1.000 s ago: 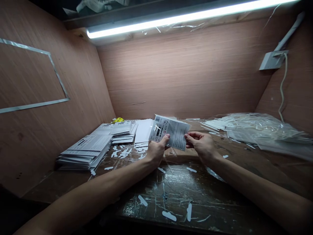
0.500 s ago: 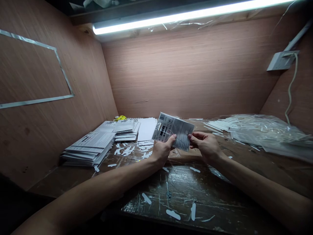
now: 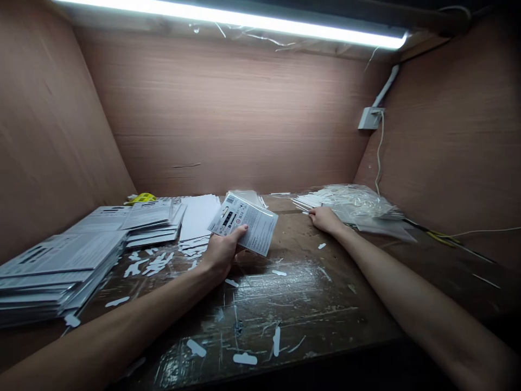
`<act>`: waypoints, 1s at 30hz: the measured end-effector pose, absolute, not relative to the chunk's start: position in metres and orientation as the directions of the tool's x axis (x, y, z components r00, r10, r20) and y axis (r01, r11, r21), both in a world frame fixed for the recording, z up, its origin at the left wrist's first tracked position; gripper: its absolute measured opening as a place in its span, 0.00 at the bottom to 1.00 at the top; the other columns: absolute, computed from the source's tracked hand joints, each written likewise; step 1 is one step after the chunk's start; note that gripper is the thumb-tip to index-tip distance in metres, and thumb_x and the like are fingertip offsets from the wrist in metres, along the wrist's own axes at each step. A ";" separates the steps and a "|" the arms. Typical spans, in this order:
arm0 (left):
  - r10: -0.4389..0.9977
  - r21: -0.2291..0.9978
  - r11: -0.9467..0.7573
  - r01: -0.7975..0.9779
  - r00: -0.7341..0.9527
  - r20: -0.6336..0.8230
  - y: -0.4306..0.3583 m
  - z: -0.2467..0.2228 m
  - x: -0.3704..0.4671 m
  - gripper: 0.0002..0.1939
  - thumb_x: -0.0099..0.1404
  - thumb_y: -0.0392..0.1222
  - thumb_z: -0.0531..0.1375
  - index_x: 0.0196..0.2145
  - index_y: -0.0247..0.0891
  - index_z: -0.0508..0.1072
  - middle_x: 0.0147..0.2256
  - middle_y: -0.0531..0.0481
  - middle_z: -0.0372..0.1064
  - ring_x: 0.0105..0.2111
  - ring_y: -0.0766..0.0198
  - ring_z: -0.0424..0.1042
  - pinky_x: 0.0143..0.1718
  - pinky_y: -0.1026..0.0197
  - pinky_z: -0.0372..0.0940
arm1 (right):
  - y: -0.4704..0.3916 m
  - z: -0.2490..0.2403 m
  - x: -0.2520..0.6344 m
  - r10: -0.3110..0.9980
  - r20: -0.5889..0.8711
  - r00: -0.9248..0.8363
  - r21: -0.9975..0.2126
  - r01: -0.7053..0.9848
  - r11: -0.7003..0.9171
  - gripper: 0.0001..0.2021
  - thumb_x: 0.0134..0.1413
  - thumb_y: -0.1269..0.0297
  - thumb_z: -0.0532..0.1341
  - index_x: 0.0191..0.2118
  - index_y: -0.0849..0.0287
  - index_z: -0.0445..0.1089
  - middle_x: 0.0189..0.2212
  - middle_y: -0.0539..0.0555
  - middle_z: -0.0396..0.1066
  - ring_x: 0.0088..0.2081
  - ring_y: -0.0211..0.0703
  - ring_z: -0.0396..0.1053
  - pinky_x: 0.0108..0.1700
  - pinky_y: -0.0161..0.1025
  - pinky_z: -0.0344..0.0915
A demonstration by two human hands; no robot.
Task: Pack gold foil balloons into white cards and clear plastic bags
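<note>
My left hand (image 3: 223, 251) grips a printed packaging card (image 3: 246, 222), thumb on its front. The card is tilted, with a barcode, small print, a hang hole and a clear plastic cover. At the near end of a heap of thin white sticks (image 3: 306, 202), my right hand (image 3: 326, 220) has its fingers pressed together. Whether a stick is between its fingertips is hidden. Behind the held card lies a clear plastic piece (image 3: 247, 195). Left of it are blank white cards (image 3: 199, 217).
Stacks of printed cards (image 3: 61, 271) (image 3: 148, 216) stand at the left, with a yellow tape roll (image 3: 145, 198) behind. White cut-out scraps (image 3: 245, 358) litter the dark table (image 3: 325, 304). A clear plastic bag (image 3: 362, 203) lies at the right, under a wall socket box (image 3: 370, 118) with a hanging cable.
My right hand has let go of the card and moved right to the white sticks. My left hand still holds the card. The view has turned right.
</note>
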State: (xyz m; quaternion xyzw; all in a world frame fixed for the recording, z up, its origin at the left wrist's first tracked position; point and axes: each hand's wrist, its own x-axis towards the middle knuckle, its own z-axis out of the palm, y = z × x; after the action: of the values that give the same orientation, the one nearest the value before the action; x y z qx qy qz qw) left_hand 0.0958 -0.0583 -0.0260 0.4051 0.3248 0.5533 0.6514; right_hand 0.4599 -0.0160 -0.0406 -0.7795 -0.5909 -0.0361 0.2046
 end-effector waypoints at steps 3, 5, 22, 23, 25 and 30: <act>0.983 0.884 0.059 -0.463 0.182 0.030 -0.059 -0.024 0.094 0.13 0.57 0.33 0.71 0.41 0.30 0.78 0.43 0.38 0.79 0.37 0.56 0.80 0.36 0.57 0.79 | -0.006 -0.046 0.455 0.903 0.293 0.315 -0.189 0.945 -0.268 0.14 0.55 0.74 0.60 0.43 0.61 0.82 0.42 0.63 0.81 0.47 0.51 0.76 0.50 0.36 0.65; 0.982 0.880 0.057 -0.472 0.185 0.035 -0.057 -0.023 0.093 0.12 0.58 0.33 0.70 0.41 0.31 0.78 0.43 0.39 0.79 0.37 0.57 0.79 0.35 0.58 0.78 | -0.003 -0.047 0.453 0.902 0.297 0.313 -0.148 0.948 -0.281 0.17 0.54 0.76 0.59 0.46 0.60 0.81 0.43 0.62 0.80 0.47 0.49 0.76 0.48 0.35 0.65; 0.974 0.831 0.144 -0.537 0.224 -0.024 -0.051 -0.021 0.088 0.11 0.57 0.33 0.69 0.39 0.30 0.77 0.36 0.43 0.77 0.32 0.60 0.76 0.30 0.60 0.76 | 0.004 -0.049 0.437 0.951 0.237 0.201 0.013 0.978 -0.210 0.14 0.63 0.69 0.56 0.44 0.65 0.79 0.43 0.67 0.79 0.48 0.53 0.75 0.51 0.38 0.64; 0.973 0.833 0.147 -0.534 0.232 -0.023 -0.052 -0.021 0.088 0.11 0.57 0.33 0.69 0.39 0.30 0.77 0.35 0.43 0.77 0.32 0.60 0.76 0.30 0.60 0.76 | 0.003 -0.049 0.436 0.949 0.243 0.202 0.016 0.977 -0.212 0.13 0.62 0.71 0.57 0.44 0.68 0.79 0.44 0.70 0.78 0.49 0.55 0.74 0.52 0.40 0.64; 0.970 0.836 0.153 -0.527 0.243 -0.024 -0.052 -0.021 0.088 0.10 0.57 0.33 0.68 0.38 0.30 0.77 0.35 0.43 0.77 0.31 0.60 0.76 0.29 0.60 0.76 | 0.000 -0.050 0.432 0.942 0.267 0.202 0.014 0.977 -0.213 0.13 0.59 0.73 0.58 0.45 0.73 0.77 0.47 0.76 0.75 0.53 0.62 0.71 0.54 0.46 0.63; 0.970 0.839 0.160 -0.521 0.241 -0.036 -0.048 -0.020 0.085 0.08 0.59 0.34 0.68 0.37 0.29 0.77 0.35 0.40 0.77 0.31 0.59 0.77 0.30 0.60 0.76 | -0.015 -0.039 0.424 0.910 0.373 0.181 -0.068 0.983 -0.168 0.16 0.56 0.77 0.57 0.50 0.74 0.73 0.45 0.75 0.75 0.51 0.64 0.72 0.54 0.51 0.63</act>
State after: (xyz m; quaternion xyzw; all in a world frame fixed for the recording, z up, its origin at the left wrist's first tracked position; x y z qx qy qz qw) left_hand 0.0847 -0.0475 -0.0202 0.3665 0.3065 0.5344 0.6973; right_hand 0.4240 -0.0149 -0.0394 -0.7541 -0.6277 -0.1238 0.1483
